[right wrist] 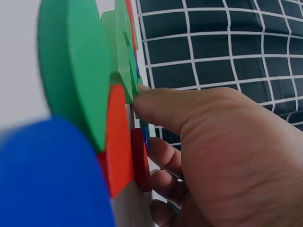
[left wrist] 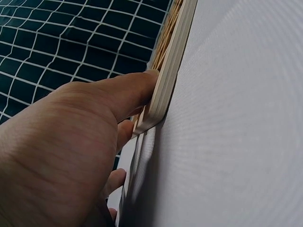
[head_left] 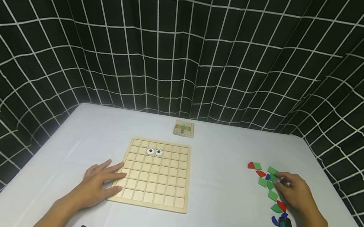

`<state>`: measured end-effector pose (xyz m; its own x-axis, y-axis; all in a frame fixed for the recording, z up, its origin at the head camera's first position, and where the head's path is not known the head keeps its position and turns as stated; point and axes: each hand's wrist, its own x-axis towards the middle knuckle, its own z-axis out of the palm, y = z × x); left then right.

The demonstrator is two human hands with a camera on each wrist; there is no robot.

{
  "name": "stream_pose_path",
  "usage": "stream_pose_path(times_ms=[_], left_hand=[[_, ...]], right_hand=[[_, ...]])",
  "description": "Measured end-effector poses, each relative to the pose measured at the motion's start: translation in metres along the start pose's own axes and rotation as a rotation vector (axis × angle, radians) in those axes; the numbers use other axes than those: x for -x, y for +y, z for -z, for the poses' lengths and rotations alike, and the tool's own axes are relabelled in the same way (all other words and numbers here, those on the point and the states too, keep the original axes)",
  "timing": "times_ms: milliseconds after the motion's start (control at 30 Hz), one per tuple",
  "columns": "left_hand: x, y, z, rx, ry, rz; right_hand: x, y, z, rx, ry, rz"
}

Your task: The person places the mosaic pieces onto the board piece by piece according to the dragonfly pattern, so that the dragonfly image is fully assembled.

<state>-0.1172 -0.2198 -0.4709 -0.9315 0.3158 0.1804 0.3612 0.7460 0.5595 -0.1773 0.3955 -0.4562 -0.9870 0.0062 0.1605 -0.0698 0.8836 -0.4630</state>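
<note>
A square wooden grid board [head_left: 151, 205] lies left of centre, with two round eye pieces [head_left: 154, 152] in its upper cells. My left hand [head_left: 98, 184] rests at the board's left side, fingers spread and fairly straight over its rim. In the left wrist view the thumb [left wrist: 137, 90] presses on the board's edge [left wrist: 165, 90]. On the right, my right hand [head_left: 296, 192] reaches into a group of flat coloured pieces. Its thumb and index finger pinch a green piece [head_left: 273, 178]. The right wrist view shows the thumb [right wrist: 156, 106] against green pieces [right wrist: 120, 56].
Other green pieces [head_left: 273, 195], red pieces [head_left: 281, 206] and blue pieces [head_left: 275, 221] lie scattered around the right hand. A small card [head_left: 184, 128] with a coloured picture lies behind the board. A black curtain [head_left: 188, 54] with white grid lines encloses the white table [head_left: 220, 192].
</note>
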Motion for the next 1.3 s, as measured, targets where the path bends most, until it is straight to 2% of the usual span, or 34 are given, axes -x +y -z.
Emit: stream_pose_path(times_ms=[200, 500, 700, 867, 1067, 1300], left_hand=[[0.0, -0.001, 0.001, -0.002, 0.004, -0.008], [0.002, 0.0, -0.002, 0.002, -0.004, 0.014], [0.002, 0.002, 0.0, -0.004, -0.003, 0.013], [0.001, 0.001, -0.001, -0.001, -0.004, 0.009], [0.001, -0.001, -0.002, 0.008, -0.007, 0.009], [0.001, -0.001, -0.002, 0.004, -0.003, 0.002]], right_hand=[[-0.003, 0.001, 0.0, -0.02, -0.029, -0.005], [-0.001, 0.004, -0.002, -0.038, -0.041, 0.035], [0.004, -0.004, 0.003, -0.123, -0.122, 0.037], [0.006, -0.007, 0.005, -0.05, -0.163, 0.061], [0.003, -0.003, 0.004, -0.013, -0.17, 0.09], [0.001, -0.004, 0.003, -0.001, -0.152, 0.059]])
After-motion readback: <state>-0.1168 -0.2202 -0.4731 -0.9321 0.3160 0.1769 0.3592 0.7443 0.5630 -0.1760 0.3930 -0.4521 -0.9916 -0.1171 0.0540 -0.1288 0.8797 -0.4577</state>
